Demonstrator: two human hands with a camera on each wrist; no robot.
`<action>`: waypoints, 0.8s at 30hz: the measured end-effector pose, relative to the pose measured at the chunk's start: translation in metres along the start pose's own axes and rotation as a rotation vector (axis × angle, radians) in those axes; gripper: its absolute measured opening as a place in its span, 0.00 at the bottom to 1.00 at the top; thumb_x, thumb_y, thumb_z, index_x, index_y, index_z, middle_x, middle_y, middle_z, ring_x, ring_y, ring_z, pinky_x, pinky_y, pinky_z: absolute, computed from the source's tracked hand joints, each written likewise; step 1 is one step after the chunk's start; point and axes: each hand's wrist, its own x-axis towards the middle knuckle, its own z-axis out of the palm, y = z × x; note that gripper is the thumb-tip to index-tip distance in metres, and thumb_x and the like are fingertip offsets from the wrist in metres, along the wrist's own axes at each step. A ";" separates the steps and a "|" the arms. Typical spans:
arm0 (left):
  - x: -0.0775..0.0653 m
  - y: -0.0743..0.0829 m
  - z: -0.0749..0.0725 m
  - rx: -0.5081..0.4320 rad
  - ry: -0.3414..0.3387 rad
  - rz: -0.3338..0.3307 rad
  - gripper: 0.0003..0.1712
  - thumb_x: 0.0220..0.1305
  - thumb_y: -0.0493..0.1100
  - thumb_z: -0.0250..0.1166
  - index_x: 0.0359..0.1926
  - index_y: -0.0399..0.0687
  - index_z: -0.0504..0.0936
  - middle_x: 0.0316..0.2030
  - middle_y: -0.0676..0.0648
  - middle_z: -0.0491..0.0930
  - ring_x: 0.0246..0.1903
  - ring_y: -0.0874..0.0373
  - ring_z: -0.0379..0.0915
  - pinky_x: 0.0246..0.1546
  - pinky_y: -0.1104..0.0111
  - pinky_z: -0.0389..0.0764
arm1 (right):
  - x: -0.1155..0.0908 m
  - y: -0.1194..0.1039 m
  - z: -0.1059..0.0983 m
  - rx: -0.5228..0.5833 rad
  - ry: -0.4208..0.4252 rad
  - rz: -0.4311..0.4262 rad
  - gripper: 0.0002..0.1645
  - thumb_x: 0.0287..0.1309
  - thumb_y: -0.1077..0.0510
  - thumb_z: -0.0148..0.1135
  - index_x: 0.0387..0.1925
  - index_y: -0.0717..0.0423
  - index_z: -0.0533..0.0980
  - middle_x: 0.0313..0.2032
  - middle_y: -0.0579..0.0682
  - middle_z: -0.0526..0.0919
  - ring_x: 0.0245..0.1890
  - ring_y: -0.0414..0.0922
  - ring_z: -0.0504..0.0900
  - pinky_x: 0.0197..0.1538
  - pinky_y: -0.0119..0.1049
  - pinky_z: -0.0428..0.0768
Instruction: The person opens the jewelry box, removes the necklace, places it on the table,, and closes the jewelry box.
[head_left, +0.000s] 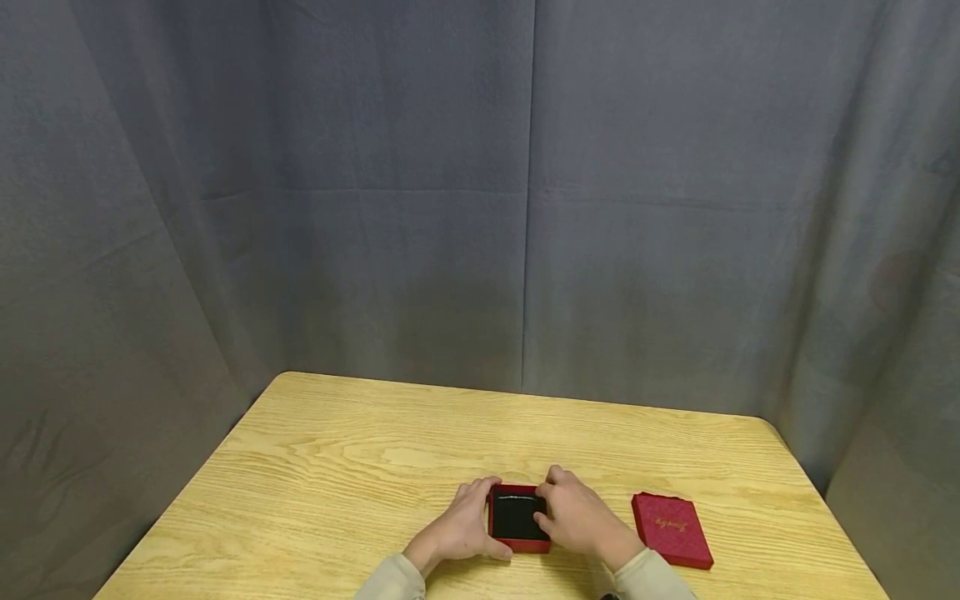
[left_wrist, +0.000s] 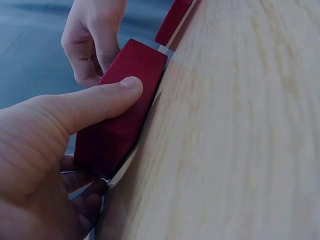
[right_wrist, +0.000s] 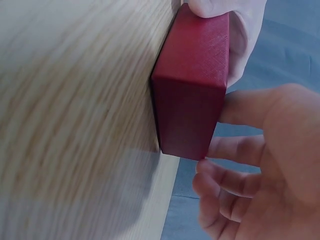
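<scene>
The head view showed a grey curtain [head_left: 412, 208] hanging behind a pale wood-grain bench [head_left: 390, 450]. Two bare hands in light sleeves [head_left: 393, 581] worked at the near part of the bench: the right hand [head_left: 579, 512] and the left hand [head_left: 467, 523], with a small box [head_left: 531, 547] between them. A flat, dark red lid [head_left: 672, 529] with gold lettering and a ribbon along its far edge lay to the right, apart from the hands. The box was square, red and open at the top, its outer walls smooth and plain with crisp corners; it sat flat on the bench. The left fingers were clamped on it, the thumb lying along its near wall and the other fingers curling round its left side to the far corner. The right thumb and forefinger reached over its right rim with their tips apart, and the remaining fingers curled near the far right corner; whether they pinched anything I could not tell. Inside the box, a black insert [head_left: 516, 521] filled the space between the walls, partly under the right fingertips. Across the far part of the insert ran a thin silver chain [head_left: 515, 497], just left of the right forefinger.
</scene>
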 end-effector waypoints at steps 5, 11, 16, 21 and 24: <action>0.000 -0.001 0.000 0.003 0.001 0.004 0.58 0.40 0.52 0.79 0.69 0.43 0.56 0.60 0.49 0.65 0.55 0.51 0.56 0.56 0.50 0.63 | 0.001 -0.001 0.002 0.003 -0.016 0.020 0.15 0.53 0.54 0.67 0.38 0.62 0.81 0.31 0.44 0.66 0.30 0.40 0.66 0.35 0.36 0.73; 0.000 -0.001 0.000 0.010 0.001 0.007 0.58 0.41 0.52 0.79 0.68 0.43 0.57 0.60 0.49 0.65 0.53 0.53 0.56 0.55 0.51 0.64 | 0.001 -0.004 0.003 0.005 -0.039 0.046 0.16 0.52 0.54 0.67 0.38 0.62 0.81 0.32 0.46 0.68 0.31 0.42 0.67 0.36 0.38 0.74; 0.000 -0.001 -0.001 0.013 0.000 0.008 0.58 0.41 0.52 0.79 0.68 0.43 0.57 0.60 0.49 0.65 0.53 0.53 0.56 0.54 0.51 0.65 | 0.001 -0.004 0.004 0.012 -0.069 0.057 0.17 0.54 0.53 0.65 0.39 0.63 0.81 0.32 0.47 0.68 0.32 0.43 0.67 0.36 0.40 0.73; 0.001 -0.001 -0.001 0.022 0.001 0.013 0.57 0.40 0.53 0.79 0.68 0.43 0.57 0.59 0.50 0.65 0.53 0.53 0.56 0.54 0.52 0.64 | 0.004 -0.002 0.008 0.038 -0.104 0.080 0.18 0.56 0.53 0.63 0.40 0.64 0.80 0.33 0.48 0.69 0.32 0.43 0.68 0.37 0.41 0.74; 0.001 -0.001 -0.002 0.029 0.003 0.017 0.57 0.40 0.53 0.79 0.68 0.44 0.58 0.59 0.50 0.66 0.53 0.53 0.56 0.54 0.52 0.64 | 0.005 -0.001 0.010 0.050 -0.121 0.101 0.18 0.57 0.52 0.61 0.41 0.64 0.79 0.33 0.48 0.69 0.32 0.43 0.68 0.38 0.41 0.74</action>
